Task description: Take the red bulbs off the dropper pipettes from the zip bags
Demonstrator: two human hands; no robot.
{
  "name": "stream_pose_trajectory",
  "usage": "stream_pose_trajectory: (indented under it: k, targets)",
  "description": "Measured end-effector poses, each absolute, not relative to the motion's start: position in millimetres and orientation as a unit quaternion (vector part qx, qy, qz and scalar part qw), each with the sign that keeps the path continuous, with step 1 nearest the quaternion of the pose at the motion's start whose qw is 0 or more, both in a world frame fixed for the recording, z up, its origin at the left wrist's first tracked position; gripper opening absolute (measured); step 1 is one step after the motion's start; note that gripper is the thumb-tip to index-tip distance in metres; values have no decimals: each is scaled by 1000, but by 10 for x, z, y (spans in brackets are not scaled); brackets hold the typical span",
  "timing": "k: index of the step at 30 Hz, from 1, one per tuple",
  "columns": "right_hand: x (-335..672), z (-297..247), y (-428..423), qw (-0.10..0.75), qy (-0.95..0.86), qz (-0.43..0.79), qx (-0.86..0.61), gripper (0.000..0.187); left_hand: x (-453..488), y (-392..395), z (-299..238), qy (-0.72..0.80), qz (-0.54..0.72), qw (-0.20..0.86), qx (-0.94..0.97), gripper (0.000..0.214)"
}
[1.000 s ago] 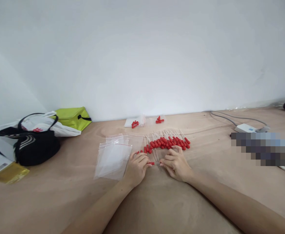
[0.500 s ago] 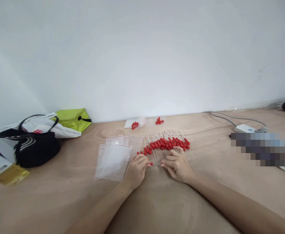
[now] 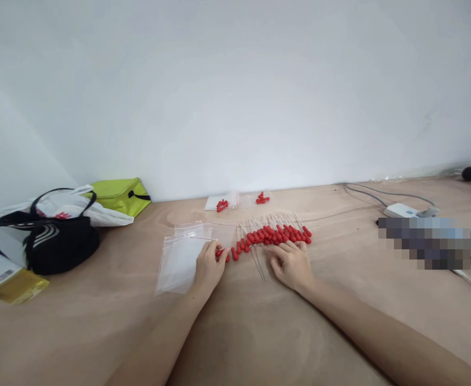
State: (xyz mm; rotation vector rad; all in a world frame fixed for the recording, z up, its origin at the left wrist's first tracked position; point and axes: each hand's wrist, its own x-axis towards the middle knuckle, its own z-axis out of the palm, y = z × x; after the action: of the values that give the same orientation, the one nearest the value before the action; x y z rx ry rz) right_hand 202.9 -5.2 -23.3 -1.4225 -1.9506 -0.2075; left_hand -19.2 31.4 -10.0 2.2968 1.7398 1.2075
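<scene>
Left hand (image 3: 209,266) and right hand (image 3: 292,266), fingers curled, touch red-bulbed droppers (image 3: 276,235) (whether either pinches one, I cannot tell); clear bags (image 3: 177,262) lie left.

Left hand (image 3: 211,264) and right hand (image 3: 294,266), both curled

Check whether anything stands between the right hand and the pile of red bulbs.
Nothing visible does: the right hand is at the near edge of the red bulbs, though contact is unclear.
</scene>
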Motion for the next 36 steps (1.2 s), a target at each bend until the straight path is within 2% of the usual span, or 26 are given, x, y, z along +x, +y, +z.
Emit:
stream_pose_trajectory:
  k: [4, 7, 11, 14, 21, 23, 28, 36]
  targets:
    - [1962, -193, -61, 323, -771, -74, -545, 24, -204, 315, -83, 577, 397, 28, 713, 15]
    - [1945, -147, -90, 306, -786, -62, -534, 24, -206, 241, -77, 586, 402, 89, 698, 23]
    - [1958, -113, -113, 299, -805, -34, -511, 34, -191, 136, -106, 542, 414, 154, 715, 35]
    - [1972, -116, -104, 301, -816, -5, -494, 36, -181, 150, -137, 516, 426, 172, 723, 34]
    - [1987, -119, -76, 302, -831, 41, -465, 34, -192, 324, -155, 527, 420, 155, 722, 15]
    - [1987, -117, -77, 310, -831, 49, -460, 33, -202, 328, -148, 528, 417, 145, 725, 17]
    - [1989, -137, -66, 332, -821, 39, -462, 30, -150, 302, -68, 518, 377, 34, 767, 22]
    - [2006, -156, -51, 365, -800, 51, -473, 24, 290, 459, 57, 457, 322, -30, 829, 22]
